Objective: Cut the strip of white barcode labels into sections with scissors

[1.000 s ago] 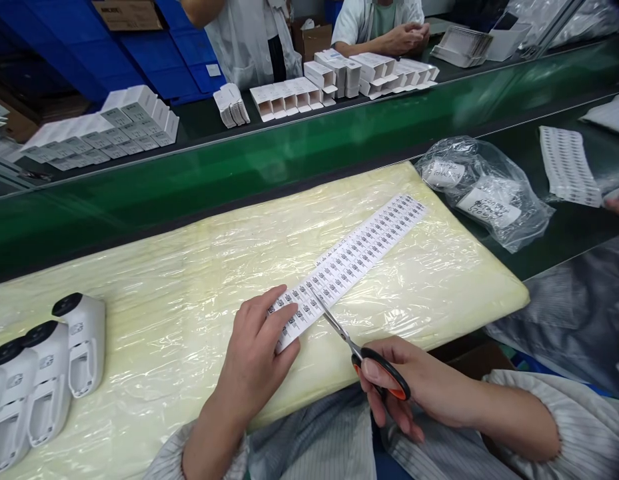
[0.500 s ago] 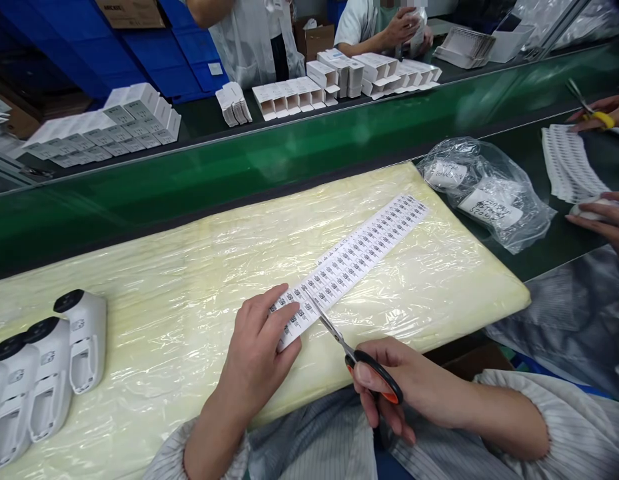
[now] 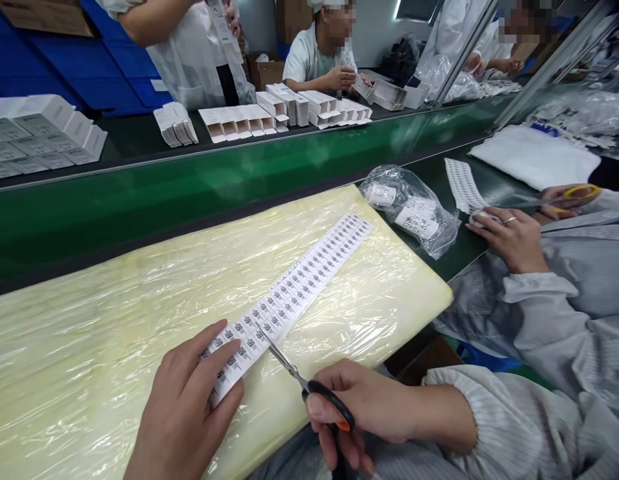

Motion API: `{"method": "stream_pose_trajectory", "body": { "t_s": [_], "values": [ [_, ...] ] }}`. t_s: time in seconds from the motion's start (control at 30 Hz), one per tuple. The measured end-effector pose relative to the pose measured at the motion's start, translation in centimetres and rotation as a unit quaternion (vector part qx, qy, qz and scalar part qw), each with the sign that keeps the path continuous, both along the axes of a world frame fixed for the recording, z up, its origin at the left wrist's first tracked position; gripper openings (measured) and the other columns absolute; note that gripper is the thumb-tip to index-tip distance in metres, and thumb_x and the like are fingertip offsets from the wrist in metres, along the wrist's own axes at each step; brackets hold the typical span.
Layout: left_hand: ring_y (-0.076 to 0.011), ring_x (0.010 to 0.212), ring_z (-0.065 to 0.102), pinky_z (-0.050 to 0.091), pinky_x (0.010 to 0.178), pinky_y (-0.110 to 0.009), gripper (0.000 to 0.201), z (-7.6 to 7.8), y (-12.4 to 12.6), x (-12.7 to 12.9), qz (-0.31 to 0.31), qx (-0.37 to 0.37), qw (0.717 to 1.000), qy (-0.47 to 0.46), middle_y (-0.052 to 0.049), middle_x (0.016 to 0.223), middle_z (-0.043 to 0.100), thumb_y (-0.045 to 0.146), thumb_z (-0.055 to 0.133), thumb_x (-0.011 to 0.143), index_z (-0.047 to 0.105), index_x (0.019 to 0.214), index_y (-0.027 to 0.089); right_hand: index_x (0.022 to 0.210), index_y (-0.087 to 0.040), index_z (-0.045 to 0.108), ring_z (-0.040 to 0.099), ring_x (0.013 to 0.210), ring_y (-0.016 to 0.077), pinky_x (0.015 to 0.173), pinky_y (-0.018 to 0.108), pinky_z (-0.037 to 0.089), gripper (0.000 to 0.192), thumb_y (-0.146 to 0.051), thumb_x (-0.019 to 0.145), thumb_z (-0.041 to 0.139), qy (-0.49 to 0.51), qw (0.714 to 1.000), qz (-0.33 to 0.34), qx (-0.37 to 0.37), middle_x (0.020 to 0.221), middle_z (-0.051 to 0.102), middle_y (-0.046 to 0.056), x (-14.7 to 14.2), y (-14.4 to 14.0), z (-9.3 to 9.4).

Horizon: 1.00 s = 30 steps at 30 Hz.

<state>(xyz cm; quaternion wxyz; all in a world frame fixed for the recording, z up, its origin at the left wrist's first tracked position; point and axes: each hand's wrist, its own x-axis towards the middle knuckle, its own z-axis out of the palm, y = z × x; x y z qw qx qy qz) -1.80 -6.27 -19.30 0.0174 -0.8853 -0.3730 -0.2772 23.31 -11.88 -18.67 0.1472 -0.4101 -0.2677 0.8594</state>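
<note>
A long strip of printed labels (image 3: 305, 280) lies diagonally across the yellow, plastic-wrapped pad (image 3: 124, 327). My left hand (image 3: 192, 400) grips its near end, fingers on top and thumb at the lower edge. In my right hand (image 3: 362, 400) is a pair of scissors (image 3: 326, 399) with black and orange handles. The scissors' blades reach across the strip's lower edge, just right of my left fingertips. How far apart the blades are is hard to make out.
A clear plastic bag (image 3: 414, 207) with handwritten labels lies past the pad's right corner. To the right, a co-worker's hands (image 3: 516, 233) hold another label strip (image 3: 464, 185) and yellow-handled scissors (image 3: 582, 193). White boxes (image 3: 239, 122) line the ledge behind the green barrier (image 3: 239, 163).
The view has swung right, so the pad, strip and my hands appear further left, and the white devices have left the picture. The scissors stay at the strip in my right hand.
</note>
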Motion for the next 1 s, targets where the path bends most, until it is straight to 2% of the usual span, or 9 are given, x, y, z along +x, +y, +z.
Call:
{"method": "stream_pose_trajectory", "body": {
  "t_s": [0.13, 0.4, 1.0],
  "values": [
    [-0.0298, 0.108, 0.06, 0.051, 0.085, -0.043, 0.025, 0.1, 0.1, -0.2, 0.001, 0.001, 1.0, 0.013, -0.016, 0.13, 0.06, 0.023, 0.057, 0.095, 0.059, 0.119, 0.018, 0.068, -0.017, 0.054, 0.049, 0.034, 0.0065, 0.029, 0.017, 0.042, 0.06, -0.072, 0.059, 0.076, 0.002, 1.0, -0.002, 0.0, 0.057, 0.063, -0.001, 0.0, 0.0, 0.0],
    [-0.0279, 0.114, 0.058, 0.05, 0.092, -0.042, 0.028, 0.4, -1.0, 0.1, 0.024, -0.025, 0.999, 0.013, -0.017, 0.131, 0.059, 0.011, 0.057, 0.091, 0.056, 0.118, 0.017, 0.071, -0.017, 0.05, 0.046, 0.035, 0.005, 0.029, 0.014, 0.037, 0.074, -0.088, 0.061, 0.068, -0.013, 1.0, -0.019, 0.009, 0.059, 0.062, 0.0, -0.6, -1.0, -0.1],
    [-0.0258, 0.114, 0.058, 0.05, 0.09, -0.041, 0.029, 0.2, -1.4, 0.1, 0.028, -0.046, 0.999, -0.008, -0.016, 0.131, 0.06, 0.008, 0.055, 0.09, 0.057, 0.118, 0.016, 0.074, -0.017, 0.049, 0.046, 0.035, 0.0045, 0.03, 0.014, 0.038, 0.072, -0.086, 0.066, 0.068, -0.028, 0.999, -0.016, 0.019, 0.059, 0.062, 0.0, -0.5, -0.9, -0.2]
  ]
}}
